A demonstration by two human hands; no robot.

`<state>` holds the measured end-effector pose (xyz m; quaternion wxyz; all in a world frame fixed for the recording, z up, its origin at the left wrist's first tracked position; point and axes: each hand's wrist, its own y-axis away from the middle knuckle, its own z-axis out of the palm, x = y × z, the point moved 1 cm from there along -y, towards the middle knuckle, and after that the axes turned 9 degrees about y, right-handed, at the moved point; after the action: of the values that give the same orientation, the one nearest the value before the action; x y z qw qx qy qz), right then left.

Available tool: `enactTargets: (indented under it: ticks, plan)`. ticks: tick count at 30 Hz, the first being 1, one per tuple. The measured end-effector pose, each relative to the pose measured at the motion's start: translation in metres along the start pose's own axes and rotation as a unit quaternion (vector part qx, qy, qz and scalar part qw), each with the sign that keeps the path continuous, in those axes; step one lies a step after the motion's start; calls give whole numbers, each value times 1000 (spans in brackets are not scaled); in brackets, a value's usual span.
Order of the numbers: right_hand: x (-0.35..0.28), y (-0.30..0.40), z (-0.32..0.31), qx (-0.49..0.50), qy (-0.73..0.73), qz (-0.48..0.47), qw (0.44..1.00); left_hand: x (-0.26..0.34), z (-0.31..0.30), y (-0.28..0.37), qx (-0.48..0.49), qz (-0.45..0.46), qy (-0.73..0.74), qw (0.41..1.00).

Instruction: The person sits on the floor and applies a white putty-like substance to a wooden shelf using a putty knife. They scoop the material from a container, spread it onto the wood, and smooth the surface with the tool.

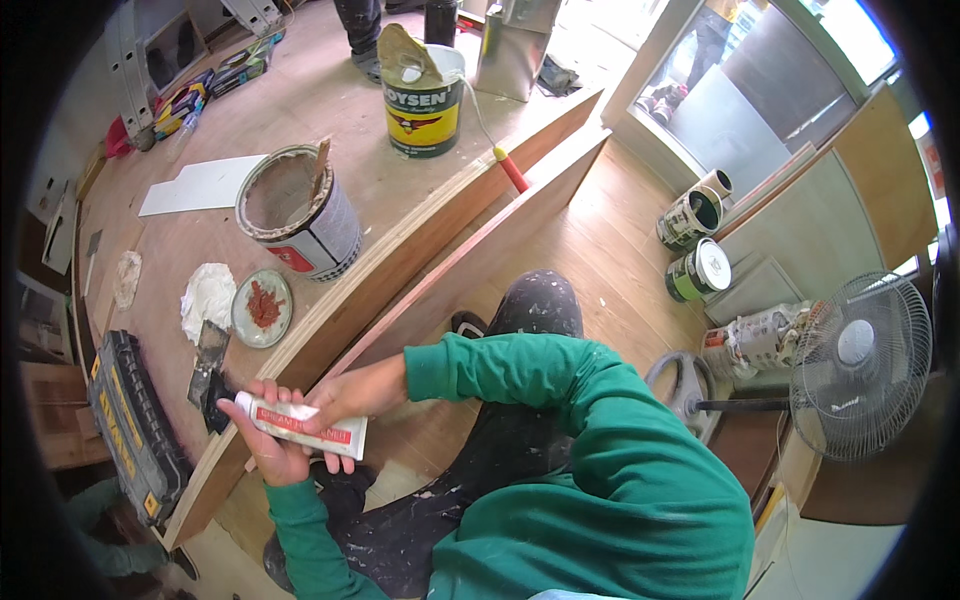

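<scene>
Both my hands are on a white squeeze tube point(296, 427) with a red printed band. My left hand point(270, 454) cradles it from below, its fingertips showing past both long edges. From above, my right hand point(349, 394) grips the tube's body with the thumb laid across it. Just beyond the tube's narrow end, putty knives point(208, 356) lie at the edge of the wooden work surface. Further in are a heap of white paste point(208, 296) and a round lid point(283, 322) bearing a reddish-brown paste point(265, 304).
An open can of greyish putty point(300, 195) with a stick and a Boysen can point(424, 120) stand on the work surface. A black tool case point(139, 427) lies at left. Right are a pedestal fan point(859, 360) and paint cans point(697, 270). Another person's leg point(360, 34) shows behind.
</scene>
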<state>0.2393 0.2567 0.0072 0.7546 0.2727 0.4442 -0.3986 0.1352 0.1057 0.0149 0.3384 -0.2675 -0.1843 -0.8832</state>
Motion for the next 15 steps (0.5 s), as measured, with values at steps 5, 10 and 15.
enactTargets:
  ticks: [5, 10, 15]
  plan:
    - [39, -14, -1, 226, 433, -127, 863, -11, 6, -1, 87, 39, -102, 990]
    - [39, -4, 19, 253, 430, -32, 866, -34, 10, 2, 190, 129, -168, 959]
    - [39, -7, 21, 239, 447, -19, 862, -39, -10, 2, 150, 158, -186, 958]
